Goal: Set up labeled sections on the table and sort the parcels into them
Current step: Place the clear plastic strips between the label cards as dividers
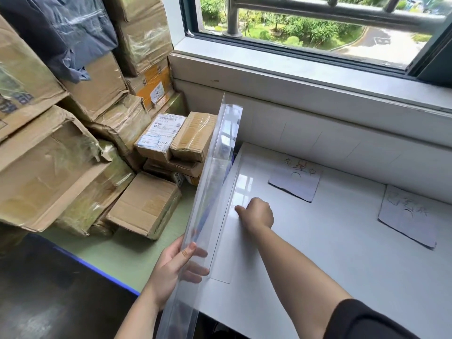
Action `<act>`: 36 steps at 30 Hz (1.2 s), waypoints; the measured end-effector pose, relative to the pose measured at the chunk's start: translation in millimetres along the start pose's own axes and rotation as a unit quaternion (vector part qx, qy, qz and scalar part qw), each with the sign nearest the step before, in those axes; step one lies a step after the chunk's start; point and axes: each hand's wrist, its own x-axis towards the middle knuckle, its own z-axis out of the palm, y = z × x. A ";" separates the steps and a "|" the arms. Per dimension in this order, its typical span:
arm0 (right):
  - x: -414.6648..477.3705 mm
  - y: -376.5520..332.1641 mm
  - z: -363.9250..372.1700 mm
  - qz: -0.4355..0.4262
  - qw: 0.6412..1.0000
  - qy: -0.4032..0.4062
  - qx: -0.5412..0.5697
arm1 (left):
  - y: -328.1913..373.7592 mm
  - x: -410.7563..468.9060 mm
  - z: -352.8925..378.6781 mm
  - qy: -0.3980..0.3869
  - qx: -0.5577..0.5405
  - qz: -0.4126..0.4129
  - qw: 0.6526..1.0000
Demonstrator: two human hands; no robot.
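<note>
Two labels [294, 182] lie on the bench [342, 253]. My left hand [176, 263] grips the divider [215, 167] at the left edge, and my curled right hand [256, 214] presses its base. The parcels [151, 204], piled beyond that edge, are all unsorted.

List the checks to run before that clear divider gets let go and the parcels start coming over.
1. Left hand grips the clear divider by its upright panel: ok.
2. Right hand rests on the divider's base flange: ok.
3. Flange fully flat on the table: cannot tell, as the plastic is clear.
4. Two paper labels lie on the table: ok.
5. Divider between the two labels: not ok, none visible.
6. Parcels on the table: not ok, all stacked off it at left.
</note>
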 end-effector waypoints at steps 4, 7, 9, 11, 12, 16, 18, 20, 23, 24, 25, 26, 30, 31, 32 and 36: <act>6.1 -12.1 2.1 -0.013 0.999 0.016 -0.036 | -1.6 2.1 -2.2 -0.006 0.008 -0.001 1.000; 10.7 -22.0 6.8 -0.023 0.999 0.015 -0.046 | -2.0 2.6 -3.7 -0.007 -0.003 -0.003 1.000; 13.3 -26.2 8.5 -0.023 0.998 0.013 -0.048 | -2.1 2.4 -5.4 -0.008 -0.014 -0.004 1.000; 14.9 -28.2 9.4 -0.024 0.998 0.015 -0.050 | -1.6 1.9 -6.5 -0.008 -0.018 -0.010 1.000; 14.6 -29.0 10.1 -0.025 0.998 0.018 -0.052 | -1.3 2.1 -6.8 -0.009 -0.019 -0.011 1.000; 11.6 -31.4 15.0 -0.028 0.998 0.019 -0.061 | -1.2 2.7 -7.5 -0.013 -0.020 -0.011 1.000; 10.0 -32.1 13.1 -0.029 0.997 0.015 -0.065 | -1.1 2.3 -7.1 -0.017 -0.023 -0.012 1.000; 7.5 -29.6 9.2 -0.030 0.999 0.004 -0.036 | -1.1 2.3 -5.9 -0.022 -0.029 -0.012 0.999; -9.1 -19.8 2.1 -0.047 0.979 -0.034 0.196 | -4.0 4.8 -0.4 -0.026 -0.050 -0.009 0.998; -22.2 -16.8 -1.3 -0.053 0.955 -0.044 0.288 | -5.5 6.2 3.2 -0.026 -0.053 -0.009 0.998; -36.8 -13.2 -3.7 -0.059 0.926 -0.052 0.370 | -7.4 8.1 7.8 -0.027 -0.056 -0.008 0.998; -51.1 -9.3 -5.9 -0.065 0.897 -0.058 0.433 | -9.0 9.7 13.3 -0.028 -0.060 -0.006 0.998; -93.7 15.0 -10.1 -0.104 0.871 -0.040 0.479 | -15.0 11.5 36.5 -0.042 -0.069 -0.003 0.997; -99.3 22.0 -10.7 -0.105 0.879 -0.027 0.465 | -16.2 10.8 41.4 -0.049 -0.075 -0.006 0.996; -104.1 28.3 -11.8 -0.098 0.885 -0.014 0.455 | -17.5 10.0 46.0 -0.056 -0.077 -0.008 0.995; -118.4 45.8 -21.4 -0.049 0.881 0.020 0.470 | -23.0 5.5 61.3 -0.082 -0.052 -0.012 0.995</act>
